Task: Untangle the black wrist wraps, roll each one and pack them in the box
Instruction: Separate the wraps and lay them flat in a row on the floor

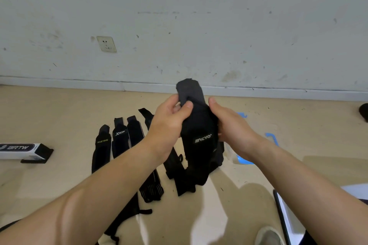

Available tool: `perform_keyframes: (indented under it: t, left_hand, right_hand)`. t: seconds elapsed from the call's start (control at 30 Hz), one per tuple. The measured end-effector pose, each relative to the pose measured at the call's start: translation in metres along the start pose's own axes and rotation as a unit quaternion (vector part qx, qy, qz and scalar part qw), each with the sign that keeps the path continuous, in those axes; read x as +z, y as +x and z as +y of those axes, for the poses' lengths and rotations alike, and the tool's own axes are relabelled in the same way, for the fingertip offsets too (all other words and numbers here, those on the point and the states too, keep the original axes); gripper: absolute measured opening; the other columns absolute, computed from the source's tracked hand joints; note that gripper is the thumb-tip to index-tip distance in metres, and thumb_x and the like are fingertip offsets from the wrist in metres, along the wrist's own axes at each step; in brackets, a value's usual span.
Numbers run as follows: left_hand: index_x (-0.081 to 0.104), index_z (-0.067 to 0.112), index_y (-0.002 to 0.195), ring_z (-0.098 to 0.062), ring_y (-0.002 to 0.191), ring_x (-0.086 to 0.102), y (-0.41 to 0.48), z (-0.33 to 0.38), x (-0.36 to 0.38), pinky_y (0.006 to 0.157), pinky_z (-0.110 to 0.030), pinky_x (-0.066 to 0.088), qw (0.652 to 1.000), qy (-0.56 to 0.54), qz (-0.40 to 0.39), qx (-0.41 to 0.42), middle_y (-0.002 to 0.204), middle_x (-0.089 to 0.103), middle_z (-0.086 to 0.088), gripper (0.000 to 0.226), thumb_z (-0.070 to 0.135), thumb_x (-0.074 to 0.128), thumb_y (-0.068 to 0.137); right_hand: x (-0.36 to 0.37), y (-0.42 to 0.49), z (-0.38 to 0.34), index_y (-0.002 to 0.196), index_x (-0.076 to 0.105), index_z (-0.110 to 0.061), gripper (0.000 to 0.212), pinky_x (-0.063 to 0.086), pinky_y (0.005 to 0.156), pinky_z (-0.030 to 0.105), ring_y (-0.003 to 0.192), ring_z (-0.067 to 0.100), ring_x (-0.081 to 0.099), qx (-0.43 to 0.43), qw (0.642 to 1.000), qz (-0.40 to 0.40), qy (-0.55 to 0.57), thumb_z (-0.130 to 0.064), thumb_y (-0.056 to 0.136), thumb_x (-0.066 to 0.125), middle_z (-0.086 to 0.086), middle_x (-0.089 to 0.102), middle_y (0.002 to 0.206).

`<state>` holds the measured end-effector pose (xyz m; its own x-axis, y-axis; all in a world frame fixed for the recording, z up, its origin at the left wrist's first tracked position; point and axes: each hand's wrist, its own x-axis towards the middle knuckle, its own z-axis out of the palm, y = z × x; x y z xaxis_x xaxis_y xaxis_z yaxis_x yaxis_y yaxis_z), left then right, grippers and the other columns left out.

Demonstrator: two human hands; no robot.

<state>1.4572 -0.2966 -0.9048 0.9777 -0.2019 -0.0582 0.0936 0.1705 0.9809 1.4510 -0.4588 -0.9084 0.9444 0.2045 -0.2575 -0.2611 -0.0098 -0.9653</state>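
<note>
Wrap [199,131] stands upright at frame centre, held above the floor [59,115]. The left hand [169,123] pinches its upper part between thumb and fingers. The right hand [233,127] curls round its right edge, fingers mostly hidden, probably gripping. Other wraps [119,141] lie lower left, and the box [20,150] is at the left edge.

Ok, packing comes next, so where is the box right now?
In the head view the box lies on the floor at the far left, just left of the row of flat wraps.
</note>
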Motion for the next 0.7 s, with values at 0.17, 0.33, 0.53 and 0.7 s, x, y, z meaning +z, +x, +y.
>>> perform_keyframes:
  t: [0.17, 0.33, 0.53, 0.7]
  left_hand:
    - [0.065, 0.000, 0.125, -0.039, 0.109, 0.073, 0.012, 0.002, -0.007, 0.090, -0.047, 0.063, 0.987, -0.111, 0.104, -0.057, 0.120, 0.072, -0.024, 0.027, 0.013, 0.048, 0.109]
    - [0.066, 0.002, 0.124, -0.036, 0.108, 0.074, 0.014, 0.000, -0.010, 0.097, -0.049, 0.059, 0.996, -0.055, 0.063, -0.033, 0.117, 0.075, -0.020, 0.024, 0.009, 0.063, 0.101]
    - [0.065, 0.005, 0.127, -0.029, 0.107, 0.074, 0.023, 0.007, -0.023, 0.087, -0.040, 0.062, 0.992, -0.052, 0.112, -0.027, 0.117, 0.075, -0.014, 0.026, 0.006, 0.063, 0.101]
    - [0.066, 0.006, 0.124, -0.029, 0.103, 0.075, 0.032, 0.004, -0.033, 0.083, -0.042, 0.063, 0.981, -0.086, 0.172, -0.032, 0.110, 0.076, -0.011, 0.022, 0.008, 0.062, 0.102]
  right_hand:
    - [0.014, 0.005, 0.020, 0.120, 0.065, -0.023, 0.025, 0.052, 0.103, 0.047, 0.107, 0.013, 0.070, -0.042, 0.994, 0.029, -0.092, -0.038, 0.105, 0.052, -0.002, 0.075, 0.112]
    - [0.025, 0.003, 0.020, 0.112, 0.067, -0.025, 0.014, 0.058, 0.094, 0.045, 0.096, 0.011, 0.072, -0.097, 0.987, 0.099, -0.079, -0.030, 0.103, 0.057, -0.005, 0.076, 0.099]
    - [0.018, 0.001, 0.022, 0.116, 0.070, -0.021, 0.026, 0.058, 0.097, 0.043, 0.101, 0.014, 0.074, -0.061, 0.996, 0.006, -0.063, -0.039, 0.101, 0.058, -0.001, 0.077, 0.105]
    - [0.020, 0.002, 0.033, 0.123, 0.066, -0.022, 0.023, 0.055, 0.102, 0.045, 0.107, 0.016, 0.072, -0.033, 0.995, -0.047, -0.078, -0.031, 0.104, 0.055, -0.001, 0.075, 0.113]
